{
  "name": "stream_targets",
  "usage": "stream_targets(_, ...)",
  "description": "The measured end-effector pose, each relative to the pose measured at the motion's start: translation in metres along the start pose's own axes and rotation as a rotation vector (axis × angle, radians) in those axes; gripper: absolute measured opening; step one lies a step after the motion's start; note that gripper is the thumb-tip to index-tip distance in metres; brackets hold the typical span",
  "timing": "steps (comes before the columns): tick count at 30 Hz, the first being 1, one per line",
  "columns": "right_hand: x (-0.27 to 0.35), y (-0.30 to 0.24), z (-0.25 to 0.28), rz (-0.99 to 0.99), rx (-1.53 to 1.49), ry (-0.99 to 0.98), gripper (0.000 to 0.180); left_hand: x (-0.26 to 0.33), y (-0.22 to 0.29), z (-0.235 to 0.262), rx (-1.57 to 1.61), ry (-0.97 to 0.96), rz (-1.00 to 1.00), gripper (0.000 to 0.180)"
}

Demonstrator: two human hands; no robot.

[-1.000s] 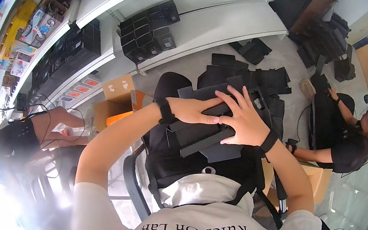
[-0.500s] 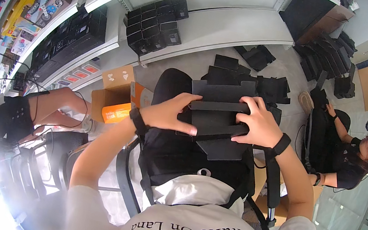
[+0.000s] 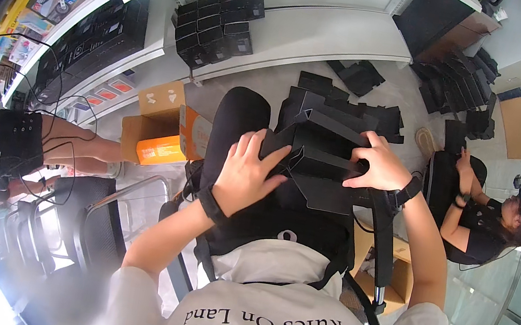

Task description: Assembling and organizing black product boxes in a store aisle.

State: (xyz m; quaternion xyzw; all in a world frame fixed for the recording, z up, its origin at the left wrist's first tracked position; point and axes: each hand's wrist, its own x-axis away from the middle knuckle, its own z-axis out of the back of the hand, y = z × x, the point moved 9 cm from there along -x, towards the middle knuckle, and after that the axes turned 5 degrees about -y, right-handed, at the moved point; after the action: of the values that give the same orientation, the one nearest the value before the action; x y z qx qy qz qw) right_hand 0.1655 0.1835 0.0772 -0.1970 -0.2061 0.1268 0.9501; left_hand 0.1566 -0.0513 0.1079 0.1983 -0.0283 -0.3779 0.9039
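Observation:
A black cardboard box blank (image 3: 326,163), partly folded with raised ridges and loose flaps, lies over my lap. My right hand (image 3: 382,166) grips its right end, thumb on the near side and fingers on the far side. At the left end, my left hand (image 3: 248,173) has its fingers apart, with thumb and index finger beside the folded end flaps. Whether those fingertips touch the cardboard I cannot tell. The near flap of the blank (image 3: 320,194) slopes down toward me.
Flat black cardboard pieces (image 3: 384,121) lie on the floor ahead. Folded black boxes (image 3: 218,24) stand on a white shelf (image 3: 330,33). An open orange-and-brown carton (image 3: 160,146) sits at left. A seated co-worker (image 3: 480,206) handles black cardboard at right; another person (image 3: 2,140) is at left.
The flat-lying blank has been folded so its panels rise into ridges, and it sits tilted. My left hand has moved back to its left end; my right hand stays at the right end.

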Motion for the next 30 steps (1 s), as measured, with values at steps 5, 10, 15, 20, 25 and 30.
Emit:
stream_targets(5, 0.000, -0.015, 0.002, 0.014, 0.093, 0.007, 0.042, -0.011, 0.013, 0.019, -0.031, 0.197, 0.018, 0.038)
stream_targets(10, 0.008, -0.012, 0.004, 0.045, -0.036, 0.047, 0.041, -0.017, 0.003, -0.004, -0.083, 0.276, -0.107, 0.033)
stream_targets(15, 0.008, -0.006, -0.001, 0.052, -0.045, 0.054, 0.044, -0.020, -0.007, -0.022, 0.042, 0.227, -0.196, 0.023)
stream_targets(20, 0.011, -0.014, 0.002, 0.118, -0.019, 0.024, 0.055, -0.022, -0.019, -0.026, 0.233, 0.081, -0.221, 0.016)
stream_targets(25, 0.017, -0.038, 0.009, 0.210, 0.013, 0.003, 0.076, -0.013, -0.017, -0.026, 0.170, 0.015, -0.158, 0.019)
stream_targets(30, 0.025, -0.043, 0.011, 0.187, -0.050, -0.024, 0.096, -0.017, -0.020, -0.017, 0.519, 0.171, 0.085, 0.040)
